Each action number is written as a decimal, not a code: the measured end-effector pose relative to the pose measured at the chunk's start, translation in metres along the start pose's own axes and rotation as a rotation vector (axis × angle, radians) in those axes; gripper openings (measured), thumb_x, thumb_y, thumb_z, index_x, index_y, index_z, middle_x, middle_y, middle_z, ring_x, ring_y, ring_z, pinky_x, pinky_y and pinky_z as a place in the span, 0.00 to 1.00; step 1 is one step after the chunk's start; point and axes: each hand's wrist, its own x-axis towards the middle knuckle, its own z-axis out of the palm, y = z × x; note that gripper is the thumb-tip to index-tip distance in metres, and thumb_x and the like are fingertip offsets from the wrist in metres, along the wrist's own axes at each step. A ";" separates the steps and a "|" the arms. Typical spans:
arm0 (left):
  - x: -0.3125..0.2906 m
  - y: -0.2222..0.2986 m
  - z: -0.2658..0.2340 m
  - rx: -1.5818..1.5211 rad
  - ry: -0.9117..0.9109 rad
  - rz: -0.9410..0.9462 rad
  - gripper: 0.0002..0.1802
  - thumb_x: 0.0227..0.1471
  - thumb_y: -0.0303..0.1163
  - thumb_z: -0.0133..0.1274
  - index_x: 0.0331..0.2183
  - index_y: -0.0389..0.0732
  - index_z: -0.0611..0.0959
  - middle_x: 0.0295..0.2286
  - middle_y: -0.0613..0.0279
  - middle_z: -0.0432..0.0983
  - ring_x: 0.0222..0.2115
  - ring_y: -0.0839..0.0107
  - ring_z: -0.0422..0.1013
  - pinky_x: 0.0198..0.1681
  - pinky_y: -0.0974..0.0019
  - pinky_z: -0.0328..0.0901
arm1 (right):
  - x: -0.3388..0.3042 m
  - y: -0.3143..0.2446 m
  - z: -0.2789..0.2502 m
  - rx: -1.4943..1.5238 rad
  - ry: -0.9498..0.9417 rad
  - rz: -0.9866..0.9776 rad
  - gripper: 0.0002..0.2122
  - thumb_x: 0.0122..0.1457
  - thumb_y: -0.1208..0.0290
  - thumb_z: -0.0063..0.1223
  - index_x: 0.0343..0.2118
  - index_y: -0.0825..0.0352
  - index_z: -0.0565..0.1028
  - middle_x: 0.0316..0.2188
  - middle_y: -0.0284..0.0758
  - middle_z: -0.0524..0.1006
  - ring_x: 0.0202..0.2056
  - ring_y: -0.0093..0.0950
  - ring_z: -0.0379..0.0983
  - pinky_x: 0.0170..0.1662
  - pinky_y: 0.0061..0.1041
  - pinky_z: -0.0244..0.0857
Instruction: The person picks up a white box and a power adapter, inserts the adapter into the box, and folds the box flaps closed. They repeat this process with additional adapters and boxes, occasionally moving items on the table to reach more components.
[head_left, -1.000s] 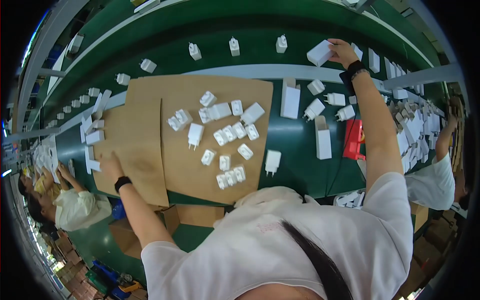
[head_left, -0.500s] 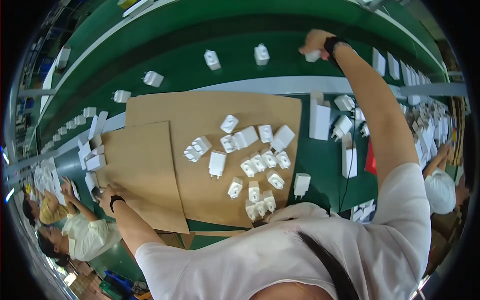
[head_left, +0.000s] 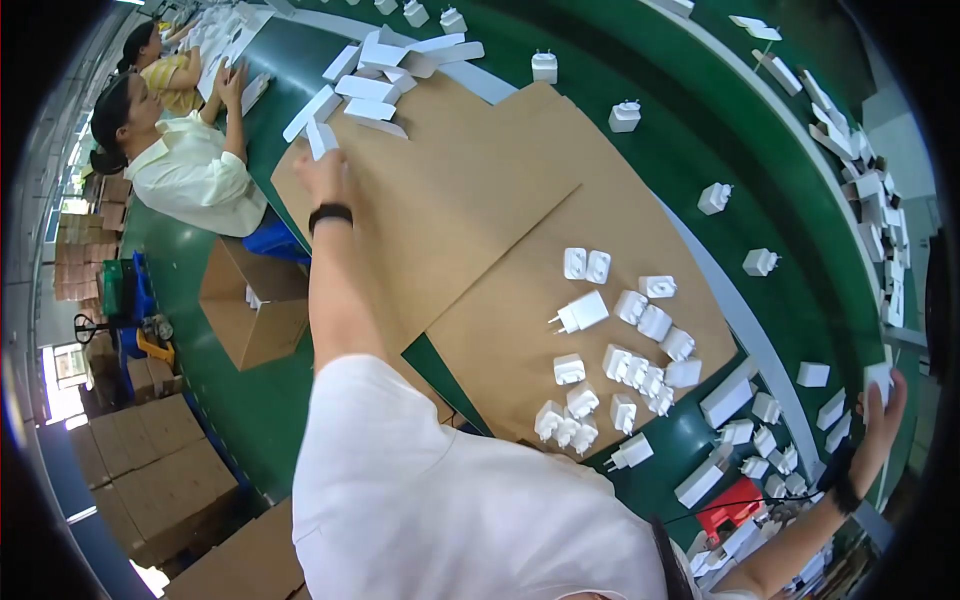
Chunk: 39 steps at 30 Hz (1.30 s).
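My left hand [head_left: 322, 178] is stretched to the far left edge of the brown cardboard, fingers closed on the near end of a small white box [head_left: 320, 140]. Beside it lies a loose heap of white boxes [head_left: 368, 88], some with open flaps. Far to the right, over the green conveyor belt, my right hand [head_left: 882, 420] grips a small white block [head_left: 878, 380]; whether it is a box or a charger I cannot tell. Several white plug chargers [head_left: 632, 370] lie grouped on the cardboard sheet [head_left: 520, 300] between my arms, prongs pointing various ways.
Spaced chargers [head_left: 713, 198] stand along the green belt [head_left: 690, 130]. More chargers and white boxes lie by a red container [head_left: 728, 505] at the lower right. Two people [head_left: 190, 170] work at the left, behind an open carton [head_left: 255, 300]. White boxes line the belt's far side.
The view has swung left, so the scene appears rotated. My right hand now holds a white block farther along the belt; my left hand remains by the white boxes.
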 end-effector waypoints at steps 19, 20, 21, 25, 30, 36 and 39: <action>-0.485 0.119 -0.142 -0.721 -2.136 -0.218 0.44 0.37 0.55 0.58 0.48 0.35 0.64 0.37 0.55 0.69 0.33 0.69 0.69 0.39 0.66 0.65 | -0.253 -0.049 0.062 1.384 0.064 -0.298 0.11 0.51 0.79 0.50 0.38 0.63 0.65 0.35 0.34 0.72 0.39 0.25 0.69 0.45 0.27 0.62; -0.491 0.117 -0.146 -0.712 -2.148 -0.209 0.44 0.37 0.55 0.58 0.48 0.35 0.64 0.37 0.55 0.69 0.33 0.69 0.69 0.39 0.66 0.65 | -0.258 -0.046 0.058 1.346 0.082 -0.333 0.12 0.50 0.80 0.52 0.37 0.63 0.65 0.34 0.34 0.73 0.38 0.24 0.70 0.44 0.25 0.62; -0.495 0.114 -0.149 -0.681 -2.158 -0.278 0.46 0.37 0.58 0.57 0.49 0.35 0.63 0.36 0.56 0.68 0.33 0.69 0.68 0.38 0.66 0.65 | -0.265 -0.043 0.056 1.350 0.092 -0.337 0.12 0.50 0.80 0.52 0.37 0.63 0.65 0.34 0.34 0.73 0.38 0.24 0.70 0.44 0.25 0.62; -0.516 0.105 -0.161 -0.697 -2.130 -0.355 0.48 0.37 0.66 0.49 0.49 0.37 0.63 0.36 0.57 0.67 0.32 0.71 0.67 0.34 0.68 0.65 | -0.284 -0.039 0.056 1.187 0.146 -0.307 0.15 0.46 0.79 0.59 0.34 0.64 0.65 0.32 0.34 0.73 0.34 0.22 0.70 0.37 0.19 0.64; -0.523 0.102 -0.164 -0.687 -2.074 -0.465 0.46 0.40 0.70 0.38 0.50 0.41 0.63 0.36 0.59 0.68 0.30 0.72 0.66 0.31 0.69 0.64 | -0.292 -0.028 0.054 0.934 -0.037 -0.407 0.15 0.43 0.78 0.61 0.31 0.64 0.65 0.35 0.38 0.74 0.36 0.25 0.71 0.39 0.20 0.65; -0.521 0.099 -0.165 -0.843 -2.034 -0.677 0.43 0.42 0.68 0.35 0.49 0.44 0.66 0.38 0.61 0.69 0.32 0.69 0.66 0.30 0.68 0.62 | -0.277 -0.020 0.052 0.426 -0.053 -0.660 0.10 0.51 0.68 0.51 0.35 0.65 0.75 0.54 0.43 0.60 0.56 0.34 0.53 0.56 0.31 0.43; -0.530 0.078 -0.157 -1.021 -2.022 -0.983 0.39 0.42 0.64 0.41 0.47 0.43 0.67 0.37 0.61 0.70 0.33 0.67 0.66 0.33 0.65 0.63 | -0.290 -0.028 0.066 1.030 -0.178 -0.370 0.30 0.47 0.71 0.56 0.54 0.69 0.57 0.55 0.40 0.58 0.52 0.29 0.59 0.50 0.25 0.55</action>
